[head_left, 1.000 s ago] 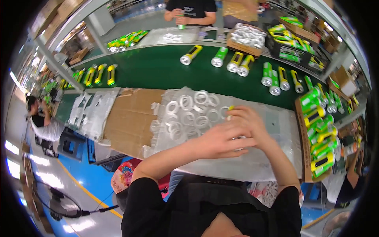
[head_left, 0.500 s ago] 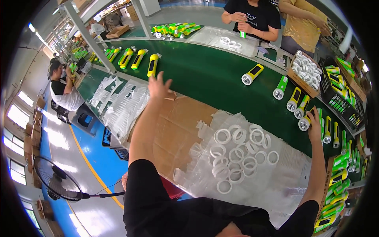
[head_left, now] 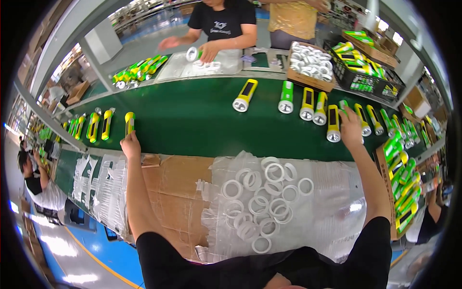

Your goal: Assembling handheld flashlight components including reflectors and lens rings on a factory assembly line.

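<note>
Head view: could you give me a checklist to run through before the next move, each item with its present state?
1. Left hand at the near end of a yellow cylindrical flashlight with a dark panel: ok. 
2. Right hand firmly gripping the green cylindrical flashlight: cannot tell; the hand hides its lower part.
3. Both hands clear of the flashlights: not ok; each is at one.
4. Loose white rings on the translucent plastic sheet, apart from both hands: ok.
5. Hands of the co-worker in black apart from the person's own: ok, they are across the flat green surface.
</note>
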The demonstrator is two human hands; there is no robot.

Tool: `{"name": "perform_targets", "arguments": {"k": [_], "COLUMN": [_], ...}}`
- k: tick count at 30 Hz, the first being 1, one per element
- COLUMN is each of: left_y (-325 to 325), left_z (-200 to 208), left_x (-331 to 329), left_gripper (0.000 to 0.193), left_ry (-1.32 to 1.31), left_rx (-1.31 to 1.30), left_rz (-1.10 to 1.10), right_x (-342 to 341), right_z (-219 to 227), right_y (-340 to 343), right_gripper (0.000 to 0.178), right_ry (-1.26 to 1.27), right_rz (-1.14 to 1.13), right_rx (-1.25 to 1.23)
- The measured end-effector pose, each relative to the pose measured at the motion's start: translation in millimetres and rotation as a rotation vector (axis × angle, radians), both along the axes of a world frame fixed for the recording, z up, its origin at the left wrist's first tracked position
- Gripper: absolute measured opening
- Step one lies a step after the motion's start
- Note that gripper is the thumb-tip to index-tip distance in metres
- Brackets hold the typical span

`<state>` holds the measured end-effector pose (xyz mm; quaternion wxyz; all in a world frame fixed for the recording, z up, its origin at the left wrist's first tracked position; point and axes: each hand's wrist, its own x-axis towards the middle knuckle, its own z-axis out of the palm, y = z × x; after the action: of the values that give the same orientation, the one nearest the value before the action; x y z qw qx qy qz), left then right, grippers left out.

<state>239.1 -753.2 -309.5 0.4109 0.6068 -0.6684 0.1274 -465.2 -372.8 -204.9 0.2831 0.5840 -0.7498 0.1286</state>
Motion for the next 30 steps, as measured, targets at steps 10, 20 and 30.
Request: {"name": "perform_targets", "arguments": {"k": [10, 20, 30], "left_y": [313.1, 443.4, 485.3], "left_z": [119.3, 110.1, 138.2], "left_x": [-241.2, -309.3, -385.5], "left_gripper": [0.025, 0.048, 0.061], "left_ry": [0.726, 0.642, 0.917], "left_rx": [0.741, 0.903, 1.479], "left_rz": [-0.994, -1.445, -1.775], "right_x": [169.3, 213.3, 233.6], "right_z": [-13.0, 20.4, 15.9], "right_y": [44.9, 186.7, 250.8], "right_gripper": [0.034, 0.044, 0.044], "right_ry": [-1.685, -2.265, -2.249], "right_rz": [0.544, 0.572, 0.949], "right_rx": [-0.060, -0.384, 0.268]}}
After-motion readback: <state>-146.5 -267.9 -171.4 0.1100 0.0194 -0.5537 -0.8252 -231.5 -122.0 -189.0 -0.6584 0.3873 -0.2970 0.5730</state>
